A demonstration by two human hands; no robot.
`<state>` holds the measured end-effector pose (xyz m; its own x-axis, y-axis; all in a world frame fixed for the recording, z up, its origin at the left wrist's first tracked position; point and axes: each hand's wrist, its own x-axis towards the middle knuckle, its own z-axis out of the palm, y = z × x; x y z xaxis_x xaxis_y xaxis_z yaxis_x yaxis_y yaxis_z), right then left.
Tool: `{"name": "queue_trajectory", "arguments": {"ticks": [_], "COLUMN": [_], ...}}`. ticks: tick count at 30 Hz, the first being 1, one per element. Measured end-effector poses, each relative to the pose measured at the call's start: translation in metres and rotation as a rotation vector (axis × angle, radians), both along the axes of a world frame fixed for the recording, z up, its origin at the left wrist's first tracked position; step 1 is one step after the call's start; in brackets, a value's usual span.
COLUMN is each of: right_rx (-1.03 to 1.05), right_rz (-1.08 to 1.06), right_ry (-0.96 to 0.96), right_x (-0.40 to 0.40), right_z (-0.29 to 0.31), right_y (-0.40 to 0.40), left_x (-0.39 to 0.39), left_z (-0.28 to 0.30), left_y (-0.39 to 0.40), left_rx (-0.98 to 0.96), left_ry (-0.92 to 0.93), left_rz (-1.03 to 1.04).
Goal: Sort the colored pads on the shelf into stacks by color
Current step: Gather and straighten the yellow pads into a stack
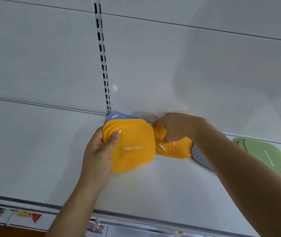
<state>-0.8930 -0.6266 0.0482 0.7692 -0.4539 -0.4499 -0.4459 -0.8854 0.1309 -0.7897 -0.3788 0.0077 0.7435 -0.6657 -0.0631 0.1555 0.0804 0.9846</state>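
My left hand [100,151] grips a bundle of orange pads [132,147] by its left edge, thumb on top, above the white shelf [153,189]; the top pad reads "REMOVE ODOR". A blue pad [119,116] shows behind that bundle at the back wall. My right hand [175,127] pinches the crumpled upper corner of another orange pad [175,149] lying just right of the bundle. A grey pad [199,155] lies partly hidden under my right forearm. Several green pads [266,156] lie stacked at the right of the shelf.
The shelf's back panel [170,65] rises right behind the pads, with a slotted upright [102,53] at the centre-left. A front rail with price labels [28,216] runs along the bottom edge.
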Motion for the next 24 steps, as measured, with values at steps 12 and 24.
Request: {"name": "queue_trajectory", "arguments": {"ticks": [12,24], "right_rx": [-0.034,-0.127], "right_rz": [0.089,0.250], "right_ry": [-0.082,-0.313], "right_x": [-0.010,-0.030], "right_z": [0.009,-0.002], "right_y": [-0.009,-0.004], "left_x": [0.001,0.004], "left_z": [0.000,-0.001], "left_y": [-0.001,-0.001], "left_rx": [0.017,0.012], "left_ry": [-0.002,0.000], "left_rz": [0.004,0.011]}}
